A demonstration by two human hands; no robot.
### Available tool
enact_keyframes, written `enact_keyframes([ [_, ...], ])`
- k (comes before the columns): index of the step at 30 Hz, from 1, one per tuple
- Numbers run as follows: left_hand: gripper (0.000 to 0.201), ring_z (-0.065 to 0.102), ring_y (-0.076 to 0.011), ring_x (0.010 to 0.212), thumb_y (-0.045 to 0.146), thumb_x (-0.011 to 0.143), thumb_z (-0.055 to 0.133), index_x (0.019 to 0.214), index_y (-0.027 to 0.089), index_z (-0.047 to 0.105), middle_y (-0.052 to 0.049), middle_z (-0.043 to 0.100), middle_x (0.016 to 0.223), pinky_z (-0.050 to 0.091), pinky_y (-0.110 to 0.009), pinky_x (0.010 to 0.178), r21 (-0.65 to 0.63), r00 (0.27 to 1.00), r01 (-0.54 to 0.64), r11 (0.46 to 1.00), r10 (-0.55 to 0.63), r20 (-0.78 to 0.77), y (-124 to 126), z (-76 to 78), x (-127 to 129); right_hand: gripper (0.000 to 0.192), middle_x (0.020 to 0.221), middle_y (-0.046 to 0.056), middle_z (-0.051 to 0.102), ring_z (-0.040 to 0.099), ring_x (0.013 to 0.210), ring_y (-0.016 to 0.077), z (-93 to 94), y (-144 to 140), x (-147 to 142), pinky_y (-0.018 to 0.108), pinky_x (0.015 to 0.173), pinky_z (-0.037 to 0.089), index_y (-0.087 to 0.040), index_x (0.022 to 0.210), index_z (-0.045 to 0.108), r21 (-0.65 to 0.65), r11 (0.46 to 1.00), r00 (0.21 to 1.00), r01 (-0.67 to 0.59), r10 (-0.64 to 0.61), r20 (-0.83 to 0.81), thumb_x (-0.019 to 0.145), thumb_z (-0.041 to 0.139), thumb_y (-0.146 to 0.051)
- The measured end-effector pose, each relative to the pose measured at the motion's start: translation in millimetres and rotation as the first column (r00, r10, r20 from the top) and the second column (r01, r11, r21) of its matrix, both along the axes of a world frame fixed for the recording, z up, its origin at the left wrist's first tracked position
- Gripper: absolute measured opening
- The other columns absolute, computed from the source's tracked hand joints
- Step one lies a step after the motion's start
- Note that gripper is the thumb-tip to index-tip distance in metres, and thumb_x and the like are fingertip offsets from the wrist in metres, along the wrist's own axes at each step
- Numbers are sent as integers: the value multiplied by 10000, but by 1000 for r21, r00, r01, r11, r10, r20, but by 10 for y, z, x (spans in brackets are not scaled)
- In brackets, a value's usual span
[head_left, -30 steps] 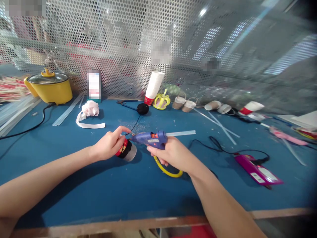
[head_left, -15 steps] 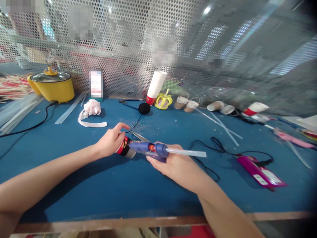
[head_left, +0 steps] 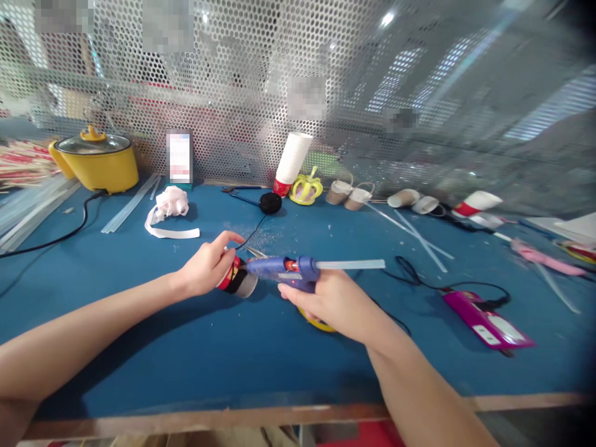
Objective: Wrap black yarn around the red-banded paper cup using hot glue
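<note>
The left hand (head_left: 205,270) closes its grip on a paper cup (head_left: 238,280) lying on its side on the blue desk (head_left: 186,347); thin and light, it likely crushes easily, so hold near the rim. The right hand (head_left: 333,298) grips a glue gun (head_left: 284,270), nozzle at the cup. The cup's inside is hidden.

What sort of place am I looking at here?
Most likely a handicraft workbench in a small workshop. The right hand holds a blue glue gun against a paper cup held by the left hand; spare glue sticks, paper cups and a perforated metal screen surround the blue table.
</note>
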State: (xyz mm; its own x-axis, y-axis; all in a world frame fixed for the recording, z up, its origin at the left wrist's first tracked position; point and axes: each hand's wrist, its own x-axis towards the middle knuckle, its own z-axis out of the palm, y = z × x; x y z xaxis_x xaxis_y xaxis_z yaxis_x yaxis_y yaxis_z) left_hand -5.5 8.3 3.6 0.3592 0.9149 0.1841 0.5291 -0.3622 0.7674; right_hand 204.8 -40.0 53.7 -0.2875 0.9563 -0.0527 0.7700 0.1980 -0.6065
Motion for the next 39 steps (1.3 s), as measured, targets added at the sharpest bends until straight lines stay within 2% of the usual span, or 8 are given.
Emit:
enact_keyframes([
  [8,264,408,-86,458,237,868,312,1085,159,442,73,414,501,316,-196,461,70,998,68,995,-68,-7,-7,-37,-20,188,376,-36,497,452,323,85,-24,138,-9,199,373,387,-157,600,567,-25,1000,992,-12,8,-126,749,521,-262],
  [13,252,406,-80,453,227,866,320,1075,161,445,78,404,497,315,-195,465,87,997,81,993,-82,5,-14,-35,-22,184,371,-44,482,438,326,76,-68,217,25,192,368,368,-140,646,565,-136,991,971,4,-37,-235,745,548,-294],
  [19,262,376,-84,455,232,858,350,1085,160,461,80,371,487,309,-201,465,121,993,-5,993,-9,117,-3,32,-49,165,585,-11,605,530,487,99,-110,554,297,228,481,434,-151,742,553,-43,973,872,229,-224,-436,664,653,-258],
  [22,265,354,-81,439,234,863,347,1090,150,457,81,354,478,288,-196,444,131,987,-38,991,17,159,-2,94,-66,116,674,24,646,556,564,97,-203,783,462,233,571,460,-145,713,580,-1,944,881,330,-308,-359,718,604,-258],
  [29,267,349,-81,432,243,872,346,1100,155,453,81,344,471,278,-191,430,140,979,-75,987,47,197,-16,186,-90,323,446,9,540,473,383,82,-506,1117,571,197,381,360,-145,571,562,-45,931,913,362,-364,-183,770,554,-400],
  [32,274,350,-81,440,248,875,338,1109,152,446,80,343,482,283,-190,433,145,978,-73,987,42,206,-28,199,-91,302,409,7,509,510,428,116,-470,1158,520,221,428,380,-166,529,551,16,928,921,373,-367,-132,735,612,-379],
  [35,276,345,-79,438,245,877,334,1109,143,443,80,341,484,280,-190,429,153,977,-54,987,20,214,-44,205,-80,291,518,57,593,587,610,161,-318,1086,332,244,564,425,-167,543,595,72,944,941,323,-312,-127,746,610,-375],
  [39,284,340,-76,429,243,882,325,1120,125,428,85,345,478,278,-190,424,184,978,28,982,-66,200,-74,186,-66,448,752,49,689,613,760,158,-180,865,-146,254,701,443,-193,701,696,-24,993,974,114,-116,-197,809,445,-547],
])
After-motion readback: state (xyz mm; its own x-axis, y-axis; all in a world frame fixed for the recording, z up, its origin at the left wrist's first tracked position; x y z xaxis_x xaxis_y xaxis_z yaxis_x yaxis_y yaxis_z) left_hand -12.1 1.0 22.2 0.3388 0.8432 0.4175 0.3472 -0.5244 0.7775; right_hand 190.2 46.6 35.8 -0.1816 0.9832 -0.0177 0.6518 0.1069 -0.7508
